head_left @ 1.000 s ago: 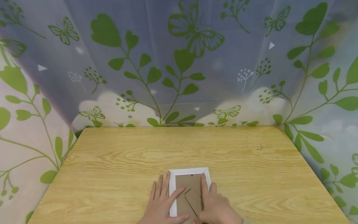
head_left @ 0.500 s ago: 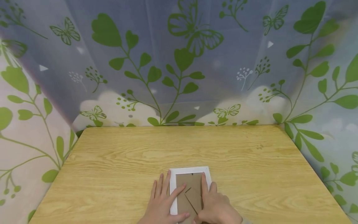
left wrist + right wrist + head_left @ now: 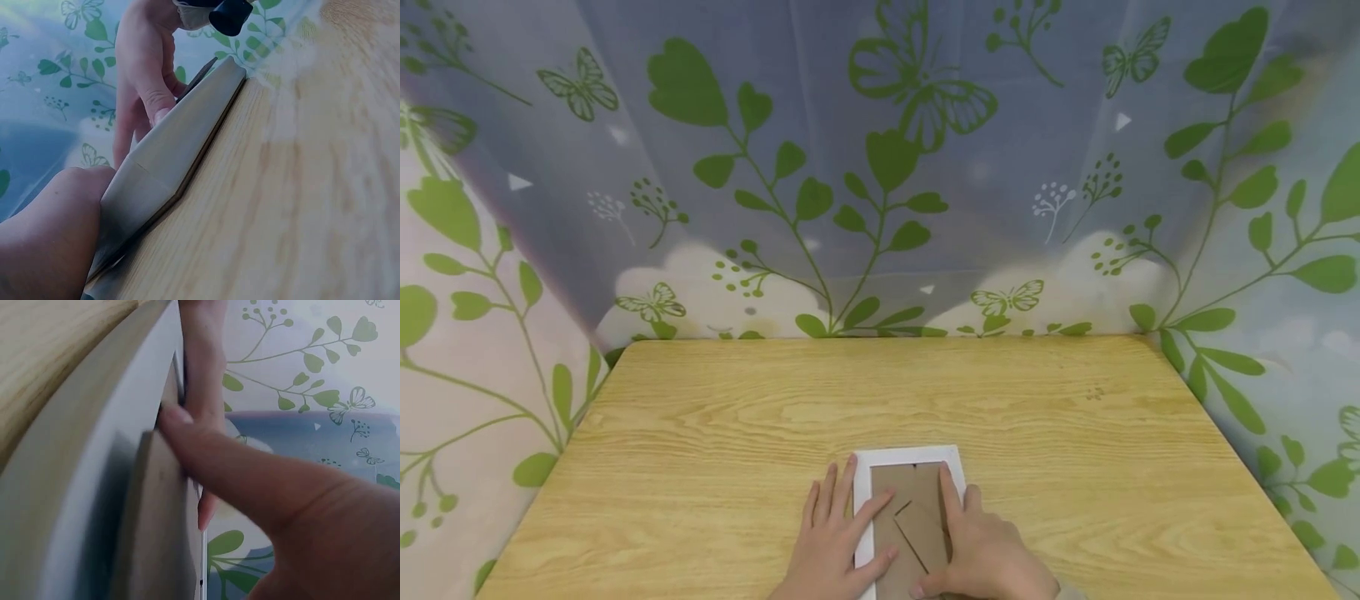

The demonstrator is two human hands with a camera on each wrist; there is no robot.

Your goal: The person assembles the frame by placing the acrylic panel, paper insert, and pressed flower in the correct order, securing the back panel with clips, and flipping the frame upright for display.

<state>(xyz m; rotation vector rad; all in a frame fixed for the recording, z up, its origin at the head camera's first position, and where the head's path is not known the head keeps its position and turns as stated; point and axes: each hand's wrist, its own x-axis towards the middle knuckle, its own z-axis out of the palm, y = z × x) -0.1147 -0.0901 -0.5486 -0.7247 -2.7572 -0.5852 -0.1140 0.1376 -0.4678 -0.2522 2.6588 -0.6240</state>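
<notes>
A white picture frame (image 3: pixel 910 457) lies back side up at the table's near edge, brown cardboard backing (image 3: pixel 917 492) inside its border. My left hand (image 3: pixel 831 546) rests along the left border, fingers extended and thumb and index finger reaching over the backing. On the right, my right hand (image 3: pixel 988 546) presses a straight index finger near the upper right inner corner, its thumb on the backing lower down. In the right wrist view, one edge of the backing (image 3: pixel 165 512) stands proud of the border, and the thumb touches close to it. The frame's lower end falls outside the head view.
The wood-grain table (image 3: pixel 760 400) extends behind and to both sides of the frame. A curtain (image 3: pixel 917 208) printed with leaves and butterflies encloses the back and sides. In the left wrist view, a dark rounded device (image 3: pixel 231 15) sits at the right wrist.
Left thumb has shifted slightly up and left on the backing. The right hand has moved only slightly, and the frame stays almost in place.
</notes>
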